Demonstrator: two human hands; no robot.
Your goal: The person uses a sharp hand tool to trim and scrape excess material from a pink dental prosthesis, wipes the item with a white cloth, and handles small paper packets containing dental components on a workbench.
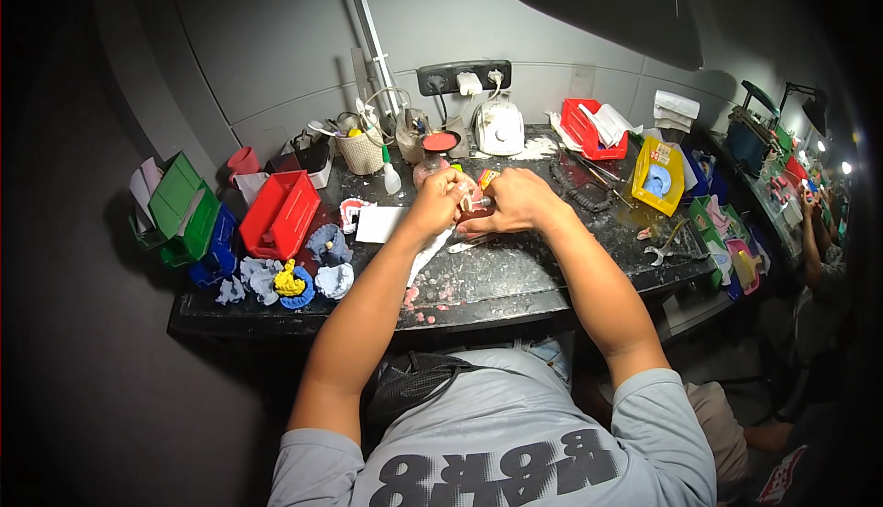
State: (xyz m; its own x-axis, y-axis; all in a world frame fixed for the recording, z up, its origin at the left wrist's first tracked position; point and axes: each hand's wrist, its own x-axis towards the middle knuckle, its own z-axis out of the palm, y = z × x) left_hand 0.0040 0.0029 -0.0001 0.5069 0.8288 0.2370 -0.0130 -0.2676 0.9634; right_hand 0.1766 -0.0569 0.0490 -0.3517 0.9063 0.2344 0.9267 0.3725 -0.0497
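Piece [466,200], small and pale, sat to the right of the pad [379,224], pinched between the thumb and fingertips of my left hand [436,200]. It lay right at the ends of those fingers, partly covered by them, on the side facing my right hand [517,201]. My right fingers were curled in around a tool [484,201], its short grey end beside the piece; the back of the hand hid most of that grip, so I could not tell how tight it was. I likely held both so close together so that one hand steadied the other.

Just right of the pad, a cloth [429,256] lay under my left wrist, perhaps to keep the bench [501,282] from marking things. A red-and-white model [353,213] sat just beside the pad's left edge. Left of the pad and nearer me were a blue mould [328,245] and a white mould [334,281], probably grouped there to leave my elbows room. The red bin [269,231] stood farther left. Beyond the pad, to its right, was the white box [500,130], presumably set back to spare working space.
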